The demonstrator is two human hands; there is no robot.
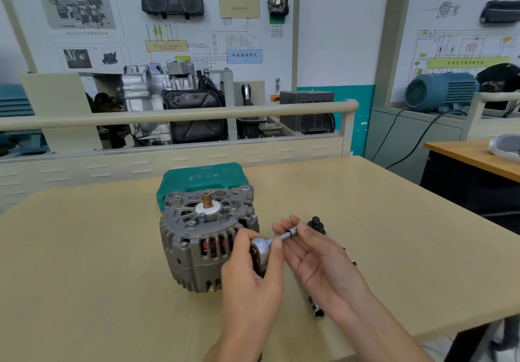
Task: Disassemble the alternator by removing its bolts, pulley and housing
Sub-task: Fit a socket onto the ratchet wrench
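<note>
Behind the alternator (206, 237) lies a closed green tool case (202, 180), its front edge just behind the grey housing. To your right, near your fingertips, a small black part (316, 224) stands on the table (84, 277); what it is cannot be told. A short metal piece (317, 306) lies on the table under your right forearm, partly hidden. A few tiny dark specks sit on the table just right of your right hand. Beyond the table stands a training bench with a cutaway gearbox (157, 99), and further right a blue motor (439, 91).

The alternator stands on the table in front of you, copper shaft end up, copper windings showing through the side slots. A bolt head shows on its near left side.

Your left hand (253, 271) is just right of the alternator, fingers curled around the ratchet (260, 249), its round silver head pointing up between thumb and fingers. Your right hand (312, 254) lies palm up beside it, the thumb and fingertips pinching the small socket (291, 233) on the end of the bar that sticks out from the ratchet head. The tool is held off the alternator, not touching any bolt.
</note>
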